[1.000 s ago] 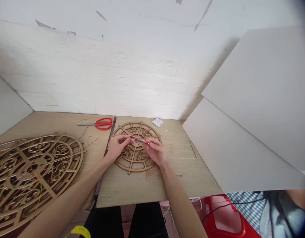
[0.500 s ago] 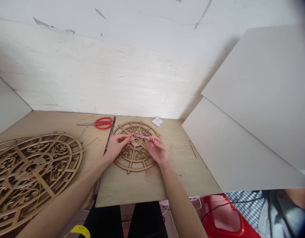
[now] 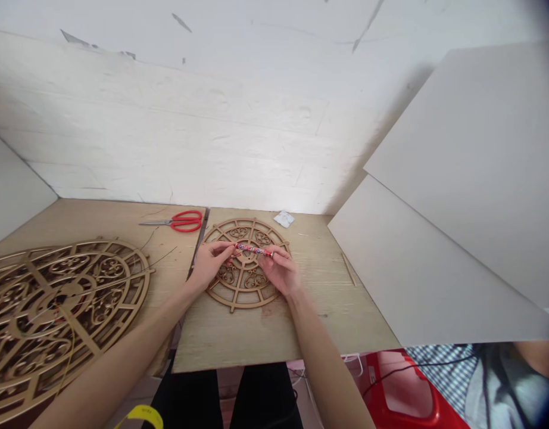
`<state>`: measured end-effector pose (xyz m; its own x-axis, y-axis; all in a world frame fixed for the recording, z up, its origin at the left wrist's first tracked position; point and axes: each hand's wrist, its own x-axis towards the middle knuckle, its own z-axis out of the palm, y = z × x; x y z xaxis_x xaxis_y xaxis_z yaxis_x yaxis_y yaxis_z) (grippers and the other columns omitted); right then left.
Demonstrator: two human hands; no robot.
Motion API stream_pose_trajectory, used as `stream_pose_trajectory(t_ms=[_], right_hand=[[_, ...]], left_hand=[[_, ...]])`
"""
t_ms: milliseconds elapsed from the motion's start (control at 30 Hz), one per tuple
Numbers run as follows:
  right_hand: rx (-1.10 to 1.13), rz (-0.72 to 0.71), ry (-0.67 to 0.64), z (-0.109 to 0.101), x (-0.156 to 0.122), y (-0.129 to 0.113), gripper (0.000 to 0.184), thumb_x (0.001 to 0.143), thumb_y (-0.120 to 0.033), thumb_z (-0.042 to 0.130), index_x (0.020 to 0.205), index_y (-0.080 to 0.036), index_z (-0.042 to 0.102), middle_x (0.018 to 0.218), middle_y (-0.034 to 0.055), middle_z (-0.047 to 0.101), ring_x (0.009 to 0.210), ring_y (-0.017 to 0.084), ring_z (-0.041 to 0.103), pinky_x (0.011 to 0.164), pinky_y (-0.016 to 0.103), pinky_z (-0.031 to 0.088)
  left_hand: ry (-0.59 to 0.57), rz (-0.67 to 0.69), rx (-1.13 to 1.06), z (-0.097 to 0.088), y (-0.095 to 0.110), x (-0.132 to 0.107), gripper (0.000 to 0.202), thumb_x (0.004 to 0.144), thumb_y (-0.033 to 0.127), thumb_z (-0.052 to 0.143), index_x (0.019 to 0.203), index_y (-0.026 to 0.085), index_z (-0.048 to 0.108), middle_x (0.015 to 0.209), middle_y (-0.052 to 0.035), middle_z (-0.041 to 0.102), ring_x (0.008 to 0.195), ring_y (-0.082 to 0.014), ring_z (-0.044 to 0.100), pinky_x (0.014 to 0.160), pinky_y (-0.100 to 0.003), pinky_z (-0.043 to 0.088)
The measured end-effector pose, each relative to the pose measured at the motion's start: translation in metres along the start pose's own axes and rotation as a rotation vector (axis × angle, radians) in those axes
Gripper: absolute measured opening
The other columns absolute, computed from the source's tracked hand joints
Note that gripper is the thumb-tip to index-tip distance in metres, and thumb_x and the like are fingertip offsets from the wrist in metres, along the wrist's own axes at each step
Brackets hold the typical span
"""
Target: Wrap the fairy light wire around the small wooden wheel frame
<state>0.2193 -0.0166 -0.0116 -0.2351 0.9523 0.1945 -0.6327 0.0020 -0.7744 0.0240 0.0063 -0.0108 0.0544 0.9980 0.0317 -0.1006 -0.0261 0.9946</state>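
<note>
Level above a round openwork wooden disc (image 3: 236, 294), a slim red-and-white printed tube (image 3: 253, 249) spans the space between my hands. My left hand (image 3: 208, 262) is closed in a pinch at the tube's left end. The fingers of my right hand (image 3: 281, 271) are closed around its right end. Scrollwork and spokes fill the disc, which lies flat on the board, partly covered by both hands. I cannot make out whether the tube is a pen or a glue tube.
Larger openwork discs (image 3: 96, 348) are stacked on the left, with loose wires across them. Red-handled scissors (image 3: 185, 221) lie behind. A small white packet (image 3: 284, 218) and a thin stick (image 3: 348, 269) rest on the board. White panels (image 3: 412, 262) lean at right, above a red stool (image 3: 381, 411).
The tube has shifted slightly left and a little lower. My right hand has come a bit closer to my left hand, which has barely moved.
</note>
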Motion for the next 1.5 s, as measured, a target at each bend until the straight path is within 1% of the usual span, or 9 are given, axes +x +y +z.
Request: stream_pose_trajectory(t_ms=[267,533,700,833,1033,1233,1367,1433,1500], right_hand=[[0.01,-0.008,0.016,0.0,0.0,-0.001,0.014,0.071,-0.03,0.075,0.082,-0.022,0.072,0.056,-0.0035,0.046,0.057,0.013,0.04,0.06,0.03,0.035],[-0.05,0.047,0.027,-0.003,0.0,0.003,0.013,0.073,-0.028,0.072,0.084,-0.023,0.071,0.058,-0.0032,0.051,0.058,0.013,0.044,0.059,0.029,0.036],[-0.042,0.052,0.071,-0.007,0.001,0.004,0.011,0.073,-0.024,0.07,0.084,-0.023,0.072,0.058,-0.0024,0.054,0.058,0.013,0.047,0.059,0.028,0.038],[0.011,0.044,0.107,-0.008,0.003,0.004,0.012,0.074,-0.022,0.071,0.085,-0.024,0.073,0.061,-0.0028,0.056,0.057,0.012,0.048,0.059,0.027,0.04],[0.049,0.092,0.045,-0.005,0.001,0.003,0.017,0.07,-0.024,0.078,0.087,-0.024,0.075,0.062,-0.0022,0.062,0.059,0.01,0.052,0.057,0.023,0.044],[-0.002,0.166,0.022,-0.004,0.0,0.004,0.018,0.069,-0.028,0.081,0.086,-0.022,0.075,0.059,-0.0024,0.064,0.05,0.009,0.053,0.048,0.02,0.043],[-0.024,0.222,-0.01,0.0,-0.001,0.001,0.021,0.069,-0.03,0.081,0.086,-0.021,0.074,0.06,-0.001,0.067,0.049,0.01,0.058,0.038,0.017,0.037],[-0.03,0.219,-0.005,0.001,-0.001,0.0,0.021,0.069,-0.03,0.082,0.086,-0.02,0.073,0.06,-0.0008,0.067,0.05,0.011,0.06,0.036,0.016,0.036],[-0.028,0.189,0.013,0.001,-0.001,0.0,0.021,0.068,-0.03,0.082,0.084,-0.02,0.073,0.059,-0.0012,0.067,0.049,0.01,0.06,0.037,0.016,0.039]], left_hand=[[-0.006,0.009,0.007,0.002,0.001,-0.002,0.04,0.062,0.047,0.08,0.085,0.015,0.076,0.071,-0.0086,0.075,0.055,-0.0173,0.062,0.055,-0.031,0.051],[-0.02,0.046,0.037,0.001,-0.004,0.0,0.034,0.065,0.046,0.078,0.079,0.015,0.074,0.068,-0.0078,0.074,0.056,-0.0177,0.063,0.052,-0.03,0.048],[-0.009,0.042,0.055,0.0,-0.003,0.0,0.036,0.065,0.05,0.077,0.076,0.016,0.072,0.068,-0.0073,0.072,0.056,-0.0179,0.063,0.054,-0.03,0.049],[-0.007,0.02,0.028,0.0,-0.002,0.0,0.041,0.063,0.052,0.078,0.079,0.016,0.072,0.07,-0.0075,0.073,0.059,-0.0181,0.064,0.054,-0.029,0.049],[0.032,-0.007,-0.025,0.001,0.002,0.0,0.048,0.056,0.056,0.082,0.079,0.015,0.073,0.07,-0.0082,0.074,0.06,-0.0178,0.064,0.054,-0.028,0.05],[0.048,-0.023,-0.018,-0.001,0.006,0.0,0.053,0.054,0.058,0.082,0.079,0.014,0.072,0.07,-0.0085,0.074,0.055,-0.0153,0.06,0.053,-0.027,0.048],[0.043,-0.012,0.004,-0.002,0.008,0.0,0.054,0.053,0.06,0.082,0.078,0.014,0.072,0.07,-0.0087,0.074,0.055,-0.0152,0.06,0.054,-0.028,0.049],[0.035,-0.009,0.018,-0.002,0.007,0.0,0.053,0.054,0.06,0.082,0.077,0.014,0.071,0.07,-0.0089,0.074,0.055,-0.0154,0.06,0.054,-0.028,0.049],[0.022,-0.01,0.014,-0.002,0.007,0.0,0.053,0.054,0.06,0.082,0.076,0.014,0.071,0.07,-0.0087,0.074,0.053,-0.0149,0.059,0.053,-0.028,0.049]])
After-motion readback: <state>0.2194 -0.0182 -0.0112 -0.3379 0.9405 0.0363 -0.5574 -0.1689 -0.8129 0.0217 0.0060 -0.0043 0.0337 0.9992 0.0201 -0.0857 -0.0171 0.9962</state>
